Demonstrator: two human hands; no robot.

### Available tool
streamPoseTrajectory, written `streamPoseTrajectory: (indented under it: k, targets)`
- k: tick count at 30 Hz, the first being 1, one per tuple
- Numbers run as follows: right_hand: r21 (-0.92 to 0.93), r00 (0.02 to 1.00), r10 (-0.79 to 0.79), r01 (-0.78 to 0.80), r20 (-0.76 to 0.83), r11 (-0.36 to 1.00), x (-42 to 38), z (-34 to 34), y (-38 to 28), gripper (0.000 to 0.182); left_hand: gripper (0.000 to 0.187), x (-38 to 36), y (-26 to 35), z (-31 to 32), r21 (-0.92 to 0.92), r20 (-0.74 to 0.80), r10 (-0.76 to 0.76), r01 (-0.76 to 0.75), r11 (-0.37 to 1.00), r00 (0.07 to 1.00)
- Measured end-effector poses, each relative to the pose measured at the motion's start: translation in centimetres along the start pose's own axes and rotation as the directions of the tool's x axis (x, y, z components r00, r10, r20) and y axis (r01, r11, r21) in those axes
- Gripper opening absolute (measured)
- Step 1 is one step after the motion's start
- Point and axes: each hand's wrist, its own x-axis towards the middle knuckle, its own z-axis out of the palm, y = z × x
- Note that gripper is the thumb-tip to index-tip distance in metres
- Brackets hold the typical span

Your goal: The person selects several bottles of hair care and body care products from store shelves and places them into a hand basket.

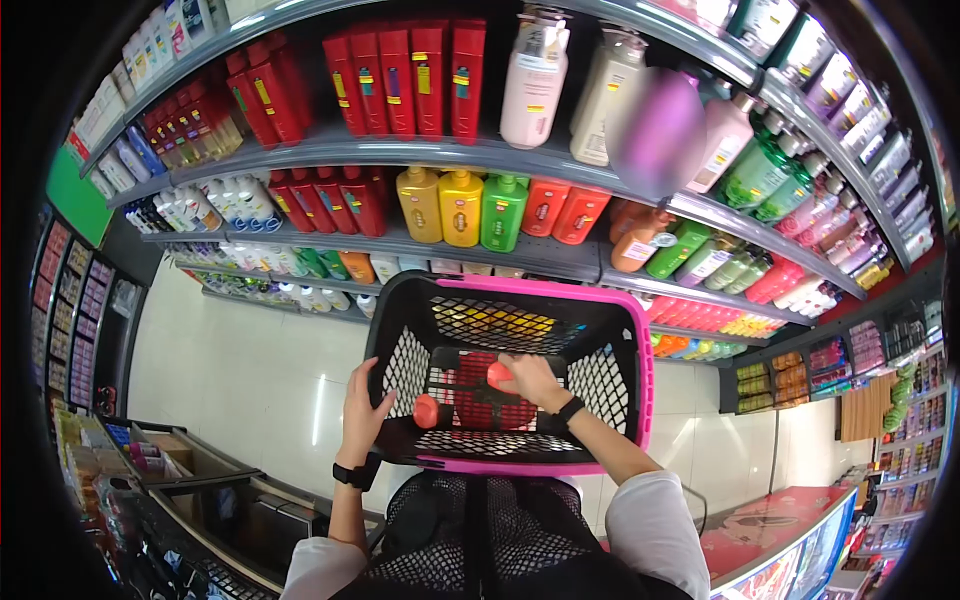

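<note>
A black mesh shopping basket [645, 385] with a pink rim is in front of my body. My left hand [362, 412] is at its left edge, with the fingers on the outer side and the thumb bent over the rim. Inside the basket, my right hand [532, 382] is closed around the coral-red top of a bottle [497, 376]; its lower part is hard to make out. A second coral-red bottle top [426, 411] shows near the basket's left front corner. Something red lies behind dark mesh at the bottom.
Shelves [450, 153] of bottles curve across the front. Red bottles [395, 80] stand on the upper shelf, with yellow bottles [461, 208] and a green bottle [504, 213] lower down. A blurred purple patch [662, 130] covers part of the shelf. Pale tiled floor [240, 370] extends left.
</note>
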Motion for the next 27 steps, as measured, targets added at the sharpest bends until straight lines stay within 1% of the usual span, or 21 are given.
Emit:
streamPoseTrajectory:
  k: [2, 3, 4, 6, 7, 8, 9, 10, 11, 12, 14, 15, 16, 17, 18, 20, 21, 22, 24, 25, 27]
  targets:
    - [-0.006, 0.993, -0.07, 0.07, -0.092, 0.998, -1.1, -6.2, -1.9, 0.034, 0.059, 1.3, 1.5, 1.6, -0.102, 0.14, 0.098, -0.084, 0.991, 0.985]
    - [-0.012, 0.993, -0.061, 0.06, -0.101, 0.998, -1.7, -9.5, -3.5, 0.033, 0.061, 2.0, 2.9, 2.5, -0.143, 0.22, 0.151, -0.121, 0.982, 0.964]
    - [-0.025, 0.993, -0.052, 0.05, -0.107, 0.998, -2.3, -12.4, -4.9, 0.033, 0.068, 2.6, 4.6, 3.6, -0.201, 0.319, 0.149, -0.087, 0.976, 0.936]
    - [0.042, 0.948, -0.162, 0.179, -0.273, 0.983, -3.7, -17.2, -7.2, 0.03, 0.077, 3.6, 7.6, 6.0, -0.268, 0.36, 0.289, -0.199, 0.943, 0.887]
    - [0.027, 0.947, -0.149, 0.164, -0.283, 0.986, -4.5, -19.1, -8.1, 0.03, 0.084, 4.1, 8.9, 7.2, -0.265, 0.378, 0.354, -0.267, 0.927, 0.855]
    - [0.132, 0.941, -0.099, 0.148, -0.323, 0.98, -5.4, -20.9, -8.7, 0.028, 0.089, 4.2, 10.2, 8.5, -0.324, 0.391, 0.378, -0.259, 0.91, 0.839]
    - [0.236, 0.931, -0.044, 0.137, -0.361, 0.962, -6.2, -22.2, -9.3, 0.027, 0.09, 4.2, 11.4, 9.6, -0.376, 0.417, 0.355, -0.197, 0.905, 0.836]
    - [0.223, 0.926, -0.032, 0.124, -0.375, 0.967, -7.0, -23.4, -9.7, 0.027, 0.092, 4.1, 12.8, 10.4, -0.425, 0.446, 0.334, -0.132, 0.896, 0.83]
    - [0.344, 0.909, 0.053, 0.102, -0.413, 0.934, -7.7, -24.2, -10.1, 0.027, 0.089, 4.1, 14.0, 10.9, -0.483, 0.41, 0.282, -0.056, 0.874, 0.867]
    - [0.46, 0.889, 0.136, 0.091, -0.438, 0.883, -8.3, -24.7, -10.3, 0.027, 0.089, 3.9, 14.8, 11.2, -0.492, 0.411, 0.301, -0.068, 0.868, 0.86]
    - [0.463, 0.854, 0.158, 0.106, -0.496, 0.88, -8.7, -23.8, -9.2, 0.028, 0.083, 3.1, 15.6, 11.9, -0.482, 0.358, 0.372, -0.172, 0.859, 0.856]
    - [0.464, 0.822, 0.169, 0.127, -0.544, 0.877, -8.7, -23.3, -8.6, 0.031, 0.08, 2.5, 15.6, 12.6, -0.483, 0.307, 0.376, -0.197, 0.853, 0.874]
    - [0.463, 0.787, 0.179, 0.148, -0.59, 0.874, -8.9, -23.1, -8.2, 0.034, 0.079, 2.0, 15.9, 13.0, -0.534, 0.297, 0.386, -0.183, 0.825, 0.873]
    - [0.495, 0.829, 0.221, 0.076, -0.513, 0.866, -9.7, -23.4, -8.2, 0.045, 0.077, 1.5, 16.1, 13.4, -0.538, 0.317, 0.357, -0.143, 0.831, 0.879]
    - [0.415, 0.834, 0.18, 0.064, -0.521, 0.907, -10.2, -22.7, -7.5, 0.059, 0.076, 0.9, 16.2, 13.6, -0.538, 0.338, 0.322, -0.099, 0.837, 0.884]
    - [0.457, 0.833, 0.225, 0.037, -0.506, 0.889, -11.4, -21.2, -7.0, 0.07, 0.073, 0.8, 16.6, 13.8, -0.53, 0.323, 0.326, -0.116, 0.84, 0.888]
    - [0.556, 0.853, 0.253, 0.051, -0.457, 0.83, -11.8, -19.7, -6.5, 0.076, 0.073, 0.7, 16.7, 13.7, -0.493, 0.309, 0.32, -0.137, 0.859, 0.896]
    - [0.457, 0.848, 0.234, 0.011, -0.476, 0.89, -12.4, -17.8, -5.8, 0.076, 0.072, 0.7, 16.7, 13.6, -0.454, 0.294, 0.314, -0.157, 0.877, 0.903]
    - [0.762, 0.878, 0.408, -0.083, -0.249, 0.643, -13.5, -14.8, -5.9, 0.071, 0.072, 1.0, 16.4, 13.6, -0.434, 0.268, 0.338, -0.2, 0.878, 0.902]
    - [0.764, 0.884, 0.4, -0.08, -0.242, 0.64, -13.8, -13.9, -6.5, 0.071, 0.072, 0.9, 16.6, 13.2, -0.393, 0.259, 0.34, -0.223, 0.892, 0.904]
    - [0.838, 0.842, 0.474, -0.05, -0.257, 0.543, -14.0, -12.6, -7.4, 0.065, 0.072, 0.6, 16.4, 13.0, -0.343, 0.247, 0.332, -0.239, 0.909, 0.91]
